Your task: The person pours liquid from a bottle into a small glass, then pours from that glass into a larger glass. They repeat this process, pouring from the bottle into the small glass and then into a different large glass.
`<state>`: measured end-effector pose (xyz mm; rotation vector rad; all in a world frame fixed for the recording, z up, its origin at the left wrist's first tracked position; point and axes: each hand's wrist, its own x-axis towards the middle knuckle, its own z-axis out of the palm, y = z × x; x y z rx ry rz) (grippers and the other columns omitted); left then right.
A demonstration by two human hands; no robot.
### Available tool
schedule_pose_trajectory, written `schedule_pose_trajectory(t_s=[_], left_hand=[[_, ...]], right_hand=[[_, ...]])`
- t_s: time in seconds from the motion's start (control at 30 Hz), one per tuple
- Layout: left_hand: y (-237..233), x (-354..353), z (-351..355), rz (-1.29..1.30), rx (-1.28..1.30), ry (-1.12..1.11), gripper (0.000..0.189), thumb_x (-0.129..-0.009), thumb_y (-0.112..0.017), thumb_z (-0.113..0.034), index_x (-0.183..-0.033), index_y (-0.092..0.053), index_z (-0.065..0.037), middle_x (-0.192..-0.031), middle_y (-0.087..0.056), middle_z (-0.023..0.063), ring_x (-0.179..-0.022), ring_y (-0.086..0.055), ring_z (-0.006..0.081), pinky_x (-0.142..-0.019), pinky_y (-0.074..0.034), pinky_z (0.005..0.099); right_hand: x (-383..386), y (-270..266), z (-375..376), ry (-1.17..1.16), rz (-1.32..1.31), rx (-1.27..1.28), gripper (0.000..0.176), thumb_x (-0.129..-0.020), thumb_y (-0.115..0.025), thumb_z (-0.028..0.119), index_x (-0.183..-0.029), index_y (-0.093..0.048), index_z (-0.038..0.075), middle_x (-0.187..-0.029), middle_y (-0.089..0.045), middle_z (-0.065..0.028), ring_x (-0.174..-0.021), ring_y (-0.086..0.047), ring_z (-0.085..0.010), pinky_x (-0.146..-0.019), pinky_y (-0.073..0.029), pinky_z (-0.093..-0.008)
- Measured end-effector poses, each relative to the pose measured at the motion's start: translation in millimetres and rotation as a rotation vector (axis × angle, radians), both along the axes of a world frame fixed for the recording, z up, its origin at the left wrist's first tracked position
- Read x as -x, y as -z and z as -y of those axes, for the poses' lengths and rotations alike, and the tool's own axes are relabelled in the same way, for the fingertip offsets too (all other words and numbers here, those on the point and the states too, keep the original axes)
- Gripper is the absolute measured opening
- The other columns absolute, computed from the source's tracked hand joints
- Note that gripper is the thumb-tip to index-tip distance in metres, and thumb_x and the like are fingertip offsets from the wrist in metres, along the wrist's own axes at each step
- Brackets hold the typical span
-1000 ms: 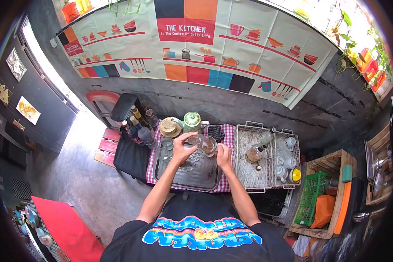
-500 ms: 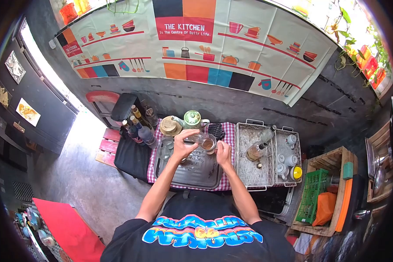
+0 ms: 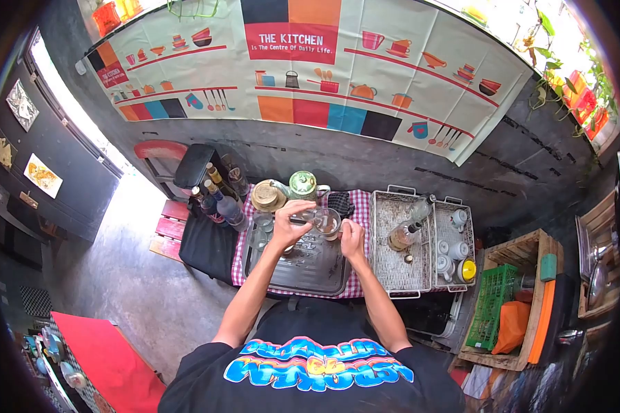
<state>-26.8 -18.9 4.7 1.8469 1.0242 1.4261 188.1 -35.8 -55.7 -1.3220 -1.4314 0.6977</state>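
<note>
My left hand (image 3: 288, 224) pinches a small clear glass (image 3: 307, 216) above the far end of a metal tray (image 3: 317, 272). My right hand (image 3: 352, 238) holds a glass mug (image 3: 328, 221) by its side, right against the small glass. Both glasses are held off the tray, touching or nearly touching. Several empty small glasses (image 3: 262, 227) stand at the tray's far left corner. The tray lies on a red checked cloth (image 3: 240, 251).
A green teapot (image 3: 302, 185) and a brown lidded pot (image 3: 267, 196) stand behind the tray, with bottles (image 3: 220, 201) to the left. On the right, wire baskets (image 3: 397, 265) hold a bottle (image 3: 401, 237) and white cups (image 3: 450, 256). A green crate (image 3: 494, 310) sits farther right.
Both hands and the two glasses have shifted slightly toward the far edge of the tray. The brown liquid seen in the mug earlier is less visible now.
</note>
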Motion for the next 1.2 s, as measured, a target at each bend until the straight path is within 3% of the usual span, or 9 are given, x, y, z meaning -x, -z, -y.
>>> schedule_pose_trajectory(t_s=[0.77, 1.2], left_hand=[[-9.8, 0.8, -0.2, -0.078, -0.035, 0.034, 0.047, -0.061, -0.072, -0.003, -0.108, -0.076, -0.005, -0.112, -0.074, 0.0113, -0.108, -0.066, 0.0274, -0.1, -0.049, 0.0379], [-14.9, -0.2, -2.2, -0.122, -0.073, 0.041, 0.049, -0.059, -0.072, -0.001, -0.108, -0.076, -0.005, -0.11, -0.074, 0.0103, -0.107, -0.066, 0.0273, -0.099, -0.05, 0.0388]], right_hand=[[5.0, -3.9, 1.9, -0.004, -0.048, -0.04, 0.036, -0.096, -0.045, 0.02, -0.066, -0.048, -0.001, -0.055, -0.046, -0.0071, -0.051, -0.045, -0.014, -0.05, -0.036, -0.0342], [5.4, -11.2, 3.4, -0.008, -0.057, -0.013, 0.037, -0.096, -0.045, 0.02, -0.066, -0.05, 0.0, -0.055, -0.049, -0.0077, -0.051, -0.049, -0.0152, -0.05, -0.037, -0.0343]])
